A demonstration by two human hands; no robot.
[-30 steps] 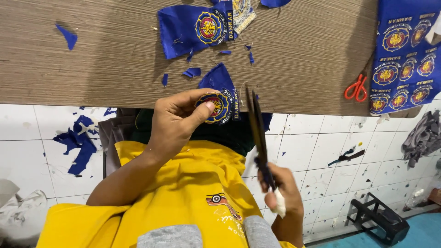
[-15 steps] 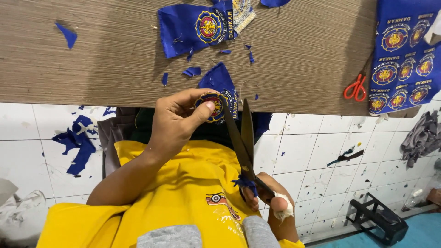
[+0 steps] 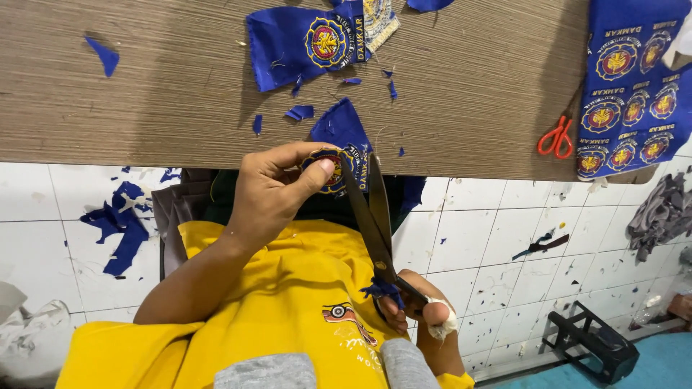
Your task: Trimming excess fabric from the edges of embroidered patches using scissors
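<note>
My left hand (image 3: 274,191) pinches a blue cloth piece with a round embroidered badge (image 3: 344,137) at the near edge of the wooden table (image 3: 144,94), thumb pressed on the badge. My right hand (image 3: 422,317), with a white bandage on one finger, grips the handles of long black scissors (image 3: 371,216). Their blades point up at the badge, slightly parted, with the tips at its right rim. Both hands are above my yellow shirt (image 3: 288,288).
On the table lie another blue badge piece (image 3: 310,43), small blue scraps (image 3: 299,112), red-handled scissors (image 3: 555,137) and a blue sheet of several badges (image 3: 631,86). Blue offcuts (image 3: 119,223), a grey cloth heap (image 3: 659,212) and a black stand (image 3: 591,342) are on the tiled floor.
The scissors were held shut and upright beside the badge, then opened wide onto it. Now the blades have nearly closed along its right rim. My left hand has kept its hold.
</note>
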